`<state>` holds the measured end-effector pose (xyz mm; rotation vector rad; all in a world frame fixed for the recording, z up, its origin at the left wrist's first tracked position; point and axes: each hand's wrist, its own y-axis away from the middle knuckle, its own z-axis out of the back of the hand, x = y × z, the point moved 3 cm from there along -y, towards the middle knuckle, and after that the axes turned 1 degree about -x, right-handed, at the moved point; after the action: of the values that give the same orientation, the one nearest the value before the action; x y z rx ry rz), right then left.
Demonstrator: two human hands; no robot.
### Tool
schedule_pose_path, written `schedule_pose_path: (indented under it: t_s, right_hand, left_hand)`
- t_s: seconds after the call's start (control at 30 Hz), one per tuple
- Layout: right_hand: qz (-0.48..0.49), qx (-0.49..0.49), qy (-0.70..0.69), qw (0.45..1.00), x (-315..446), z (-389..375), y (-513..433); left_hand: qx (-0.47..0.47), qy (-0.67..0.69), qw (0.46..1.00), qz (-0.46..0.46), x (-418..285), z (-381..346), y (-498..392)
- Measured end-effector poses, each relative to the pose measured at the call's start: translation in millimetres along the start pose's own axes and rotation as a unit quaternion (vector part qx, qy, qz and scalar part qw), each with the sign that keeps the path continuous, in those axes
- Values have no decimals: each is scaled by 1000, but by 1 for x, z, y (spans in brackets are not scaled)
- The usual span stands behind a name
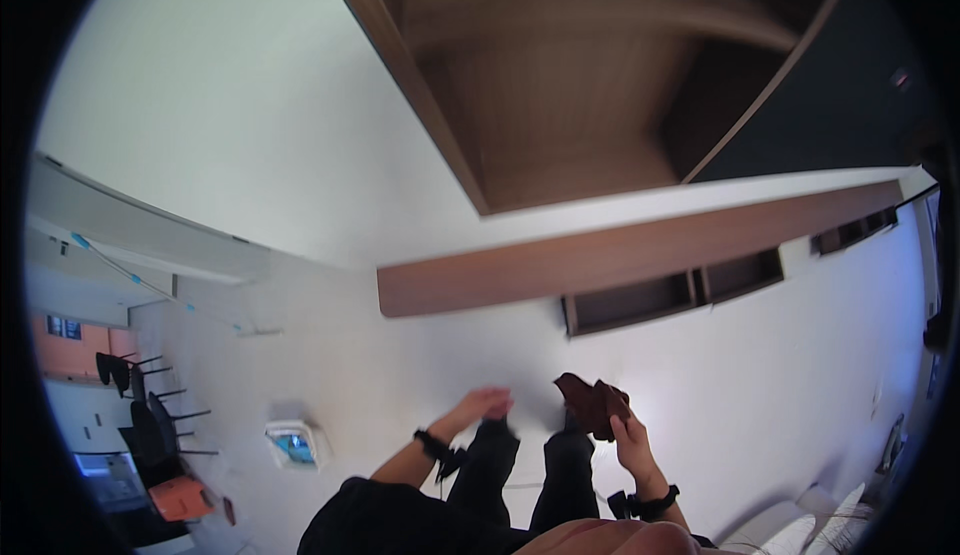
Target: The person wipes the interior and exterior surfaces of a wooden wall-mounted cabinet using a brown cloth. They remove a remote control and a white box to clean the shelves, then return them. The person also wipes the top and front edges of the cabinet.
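Observation:
My right hand (632, 439) grips a crumpled dark reddish-brown cloth (600, 406), pinched along its right side, out in front of my right leg. The cloth's free end flops to the left over the pale floor (450, 352). My left hand (491, 402) hovers above my left leg, blurred, with nothing visible in it. Its fingers point right, towards the cloth but apart from it. Ahead of both hands runs a long wooden console top (637, 262), with dark open compartments (637, 306) beneath it.
Above the console is an open wooden wall niche (570, 134), beside a white wall panel (262, 119). A flat mop (161, 292) leans at the left. On the floor stands a white bucket (319, 446). Black chairs (150, 420) and an orange stool (180, 499) are farther left.

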<state>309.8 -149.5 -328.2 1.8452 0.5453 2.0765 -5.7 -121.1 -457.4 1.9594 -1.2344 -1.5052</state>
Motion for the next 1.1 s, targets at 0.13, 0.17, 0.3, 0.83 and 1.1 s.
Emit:
schedule_pose_path:
  t_s: [0.13,0.17,0.3,0.83,1.1]
  right_hand:
    - [171,-133,173,961,100,68,21]
    - [129,-155,183,962,122,86,26]
    - [187,-206,-80,957,232,132,49]
    - [586,-51,-85,804,575,9,40]
    - [377,33,365,851,571,-122,-174]
  left_hand:
    - [-69,-76,995,16,-41,-58,79]
    - [-82,-76,994,1,-53,-72,96]
    - [-80,-36,991,-103,-121,-131,155]
    - [59,-251,862,-437,-404,-204,274]
    - [-31,-93,921,-377,-383,-124,239]
